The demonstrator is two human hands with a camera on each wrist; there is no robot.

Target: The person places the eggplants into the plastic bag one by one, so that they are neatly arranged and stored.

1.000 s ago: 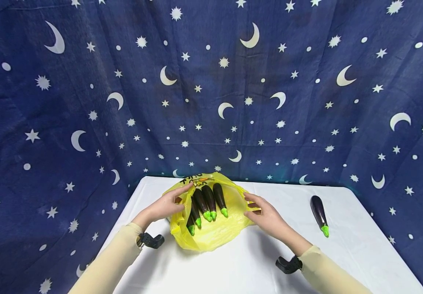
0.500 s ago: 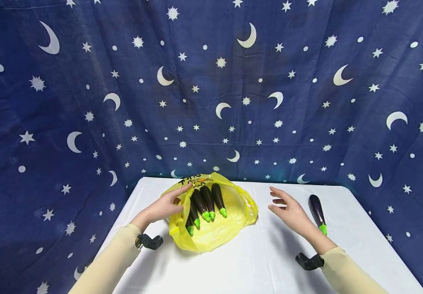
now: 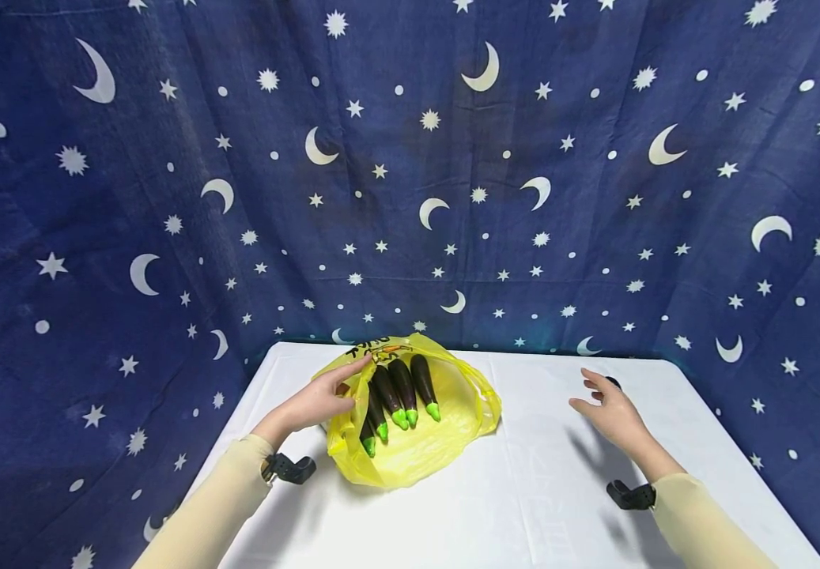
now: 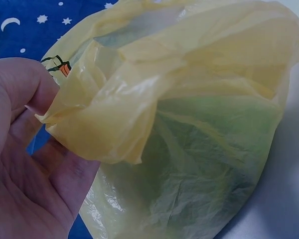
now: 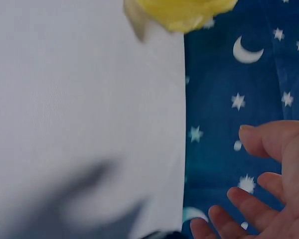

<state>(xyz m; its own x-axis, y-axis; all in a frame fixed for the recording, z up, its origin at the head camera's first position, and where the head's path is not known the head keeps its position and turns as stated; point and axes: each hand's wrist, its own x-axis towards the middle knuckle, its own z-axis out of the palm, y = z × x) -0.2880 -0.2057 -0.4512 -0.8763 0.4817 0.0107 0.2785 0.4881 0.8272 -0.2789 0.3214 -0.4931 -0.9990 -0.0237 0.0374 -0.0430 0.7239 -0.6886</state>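
Note:
On the white table a yellow plastic bag (image 3: 445,454) lies with its mouth spread toward me. Inside it, at the left, several dark purple eggplants (image 3: 421,379) with bright green stem ends lie side by side. My left hand (image 3: 313,401) holds the bag's left rim between thumb and fingers; in the left wrist view the thin film (image 4: 109,114) runs into its grip. Off to the right, my right hand (image 3: 612,415) is above the table, fingers apart and slightly bent, holding nothing. It hides most of a lone eggplant (image 3: 614,382), whose dark end shows past the fingers.
A dark blue curtain (image 3: 410,237) with white moons and stars hangs behind the table and along both sides. The white tabletop (image 3: 523,521) stretches between the bag and the lone eggplant.
My right hand has let go of the bag's right rim and moved right, over to the lone eggplant. The left hand has stayed at the bag.

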